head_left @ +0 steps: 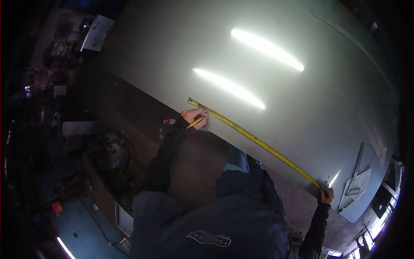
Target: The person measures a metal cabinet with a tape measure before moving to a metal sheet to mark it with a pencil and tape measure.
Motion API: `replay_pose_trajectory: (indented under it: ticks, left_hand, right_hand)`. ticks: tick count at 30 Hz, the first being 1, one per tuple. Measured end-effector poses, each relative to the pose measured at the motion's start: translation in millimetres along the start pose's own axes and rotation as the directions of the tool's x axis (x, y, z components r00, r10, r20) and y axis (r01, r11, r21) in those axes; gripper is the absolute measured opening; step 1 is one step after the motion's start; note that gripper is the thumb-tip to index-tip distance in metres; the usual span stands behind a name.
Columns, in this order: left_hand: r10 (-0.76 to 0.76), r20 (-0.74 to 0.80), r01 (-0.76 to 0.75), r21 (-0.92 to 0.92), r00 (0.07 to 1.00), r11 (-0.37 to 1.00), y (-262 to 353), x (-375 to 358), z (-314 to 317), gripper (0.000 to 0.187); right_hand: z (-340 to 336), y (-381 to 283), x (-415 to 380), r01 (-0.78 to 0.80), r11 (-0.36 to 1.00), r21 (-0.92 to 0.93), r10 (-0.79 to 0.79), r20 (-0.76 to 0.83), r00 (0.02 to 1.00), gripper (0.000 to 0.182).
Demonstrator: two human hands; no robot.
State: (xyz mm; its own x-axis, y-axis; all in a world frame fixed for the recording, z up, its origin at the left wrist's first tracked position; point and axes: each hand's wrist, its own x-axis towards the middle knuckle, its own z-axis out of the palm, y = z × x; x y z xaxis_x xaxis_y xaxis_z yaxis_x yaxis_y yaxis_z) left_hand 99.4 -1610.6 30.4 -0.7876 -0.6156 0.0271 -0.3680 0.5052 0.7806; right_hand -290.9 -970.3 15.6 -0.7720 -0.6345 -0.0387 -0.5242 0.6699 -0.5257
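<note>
A yellow tape measure (263, 145) lies stretched along the near edge of a large grey sheet (293, 103), its hooked end resting on the surface at the upper left. My left hand (195, 117) is closed around a yellow pencil (196, 122) and rests at the sheet's edge, beside the tape near its hooked end. At the other end of the blade, my right hand (327, 196) is closed on the tape measure near the sheet's right part. The tape's case is hidden or too dark to make out there.
Right of my right hand lie a pale paper or cloth (355, 187) and a thin metal straightedge (359, 157). A long strip (332, 22) lies along the far edge. Two ceiling lights reflect in the sheet. A brown box (101, 177) stands on the blue floor at left.
</note>
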Motion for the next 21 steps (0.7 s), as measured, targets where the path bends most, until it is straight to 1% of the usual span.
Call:
replay_pose_trajectory:
  ticks: [2,3,5,6,7,8,9,11,13,14,17,21]
  left_hand:
    - [-0.011,0.076,0.011,0.011,0.997,1.000,5.8,2.2,-4.6,0.011]
    - [-0.014,0.079,0.014,0.010,0.997,1.000,13.5,4.7,-8.6,0.011]
    - [-0.208,0.247,0.158,0.206,0.946,0.966,28.0,10.5,-19.2,0.011]
    - [-0.205,0.245,0.155,0.207,0.948,0.966,23.7,10.1,-17.7,0.011]
    - [-0.189,0.186,0.168,0.121,0.964,0.978,14.2,9.1,-12.2,0.011]
    - [-0.177,0.128,0.174,0.032,0.976,0.984,13.2,10.6,-9.3,0.011]
    - [-0.173,0.132,0.170,0.033,0.976,0.985,12.5,10.6,-7.6,0.011]
    - [-0.202,0.083,0.203,-0.001,0.976,0.979,13.8,7.7,-4.8,0.011]
    - [-0.200,0.063,0.200,0.011,0.978,0.980,16.4,6.6,-4.2,0.011]
    - [-0.197,0.040,0.196,0.022,0.980,0.980,17.0,6.2,-3.5,0.012]
    - [-0.204,0.043,0.204,0.009,0.978,0.979,14.6,4.8,-2.4,0.012]
    - [-0.176,0.035,0.176,0.010,0.984,0.984,15.7,2.5,-1.8,0.017]
  right_hand:
    - [1.4,0.0,0.3,0.011,1.000,0.005,-0.011,-0.002,1.000,0.012]
    - [4.2,7.3,-2.7,-0.018,1.000,0.019,0.018,-0.004,1.000,0.013]
    - [4.4,16.5,-3.6,-0.038,0.999,0.033,0.038,-0.005,0.999,0.013]
    - [4.0,18.0,-4.7,0.016,1.000,0.027,-0.016,0.001,1.000,0.012]
    - [4.6,21.0,-5.4,0.069,0.997,0.021,-0.069,0.006,0.998,0.010]
    - [4.9,19.5,-5.2,0.067,0.998,0.022,-0.067,0.002,0.998,0.010]
    - [5.4,18.0,-5.5,0.041,0.998,0.046,-0.041,0.001,0.999,0.010]
    - [5.2,13.3,-5.6,0.013,0.997,0.071,-0.013,0.003,1.000,0.010]
    - [2.7,5.7,-3.7,-0.030,0.999,0.017,0.030,-0.004,1.000,0.013]
    - [2.8,7.0,-3.7,-0.030,0.999,0.018,0.030,-0.004,1.000,0.013]
    - [2.7,8.8,-3.3,-0.032,0.999,0.019,0.032,0.003,0.999,0.013]
    - [3.1,7.8,-1.8,0.006,0.999,0.031,-0.006,-0.007,1.000,0.013]
